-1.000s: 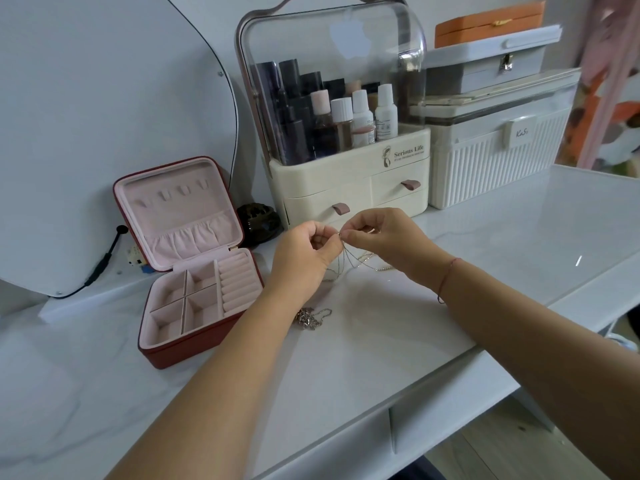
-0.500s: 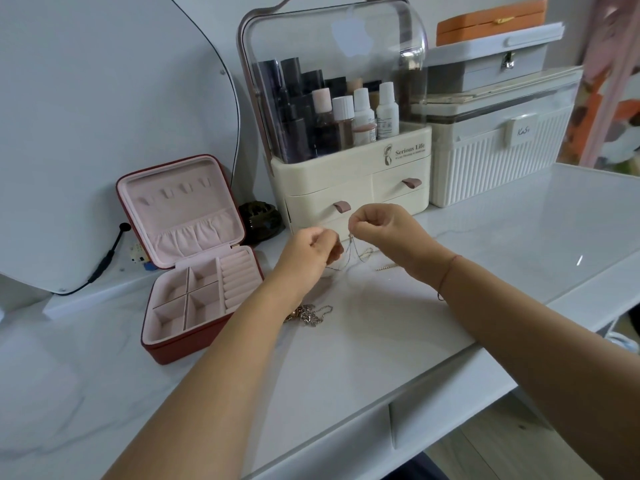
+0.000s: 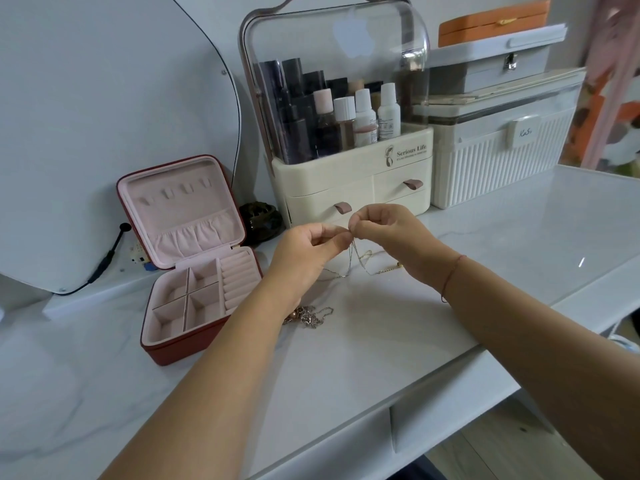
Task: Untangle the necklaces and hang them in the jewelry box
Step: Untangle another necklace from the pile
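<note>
A thin gold necklace (image 3: pixel 360 259) hangs from my fingertips, its lower loops trailing on the white tabletop. My left hand (image 3: pixel 308 249) and my right hand (image 3: pixel 384 228) meet above it, each pinching the chain between thumb and finger. A second tangled pile of silver and rose chains (image 3: pixel 306 316) lies on the table by my left forearm. The red jewelry box (image 3: pixel 166 351) stands open at the left, its pink lid upright with small hooks (image 3: pixel 176 192) and a gathered pocket, its compartments empty.
A cream cosmetics organizer (image 3: pixel 349 192) with bottles and two drawers stands right behind my hands. White ribbed case (image 3: pixel 498 174) with stacked boxes sits to its right. A mirror (image 3: pixel 86 116) with a black cable is at left, a dark round dish (image 3: pixel 261 221) beside the box.
Both hands lifted slightly, drew apart, then came back together at the fingertips, still pinching the gold chain. The chain's loops shifted on the table. The view tilted slightly.
</note>
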### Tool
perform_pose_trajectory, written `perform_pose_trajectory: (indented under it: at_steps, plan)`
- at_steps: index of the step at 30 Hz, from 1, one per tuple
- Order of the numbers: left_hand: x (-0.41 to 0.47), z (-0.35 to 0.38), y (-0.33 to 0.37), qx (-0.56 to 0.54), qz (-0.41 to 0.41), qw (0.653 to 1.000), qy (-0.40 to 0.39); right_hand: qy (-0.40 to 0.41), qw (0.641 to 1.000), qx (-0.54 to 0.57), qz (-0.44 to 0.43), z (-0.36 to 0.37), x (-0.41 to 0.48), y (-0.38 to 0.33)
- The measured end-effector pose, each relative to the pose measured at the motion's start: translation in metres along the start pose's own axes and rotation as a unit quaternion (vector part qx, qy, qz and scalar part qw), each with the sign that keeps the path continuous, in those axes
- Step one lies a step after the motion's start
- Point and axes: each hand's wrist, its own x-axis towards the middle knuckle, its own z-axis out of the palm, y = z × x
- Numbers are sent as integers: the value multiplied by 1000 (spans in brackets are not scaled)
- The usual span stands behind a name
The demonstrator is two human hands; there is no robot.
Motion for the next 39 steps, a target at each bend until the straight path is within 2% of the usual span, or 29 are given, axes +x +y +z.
perform_pose_trajectory:
  at_steps: [7, 11, 16, 20, 23, 32, 39]
  plan:
    - [0, 3, 0, -4, -10, 1000, 14, -7, 1000, 0, 0, -1, -1, 2]
    - [2, 2, -1, -11, -12, 999, 44, -43, 999, 28, -3, -3, 1, 5]
    - [2, 1, -1, -16, -12, 999, 38, -84, 993, 80, 18, -1, 2, 6]
    - [2, 0, -2, 26, 16, 998, 46, -103, 993, 53, 16, -2, 2, 8]
    - [2, -1, -3, 78, 50, 994, 59, -96, 994, 49, 14, -2, 2, 8]
    - [5, 0, -4, 43, 24, 997, 66, -76, 996, 38, -10, -2, 2, 9]
    - [2, -3, -1, 74, 65, 993, 69, -36, 999, 13, -7, -4, -1, 4]
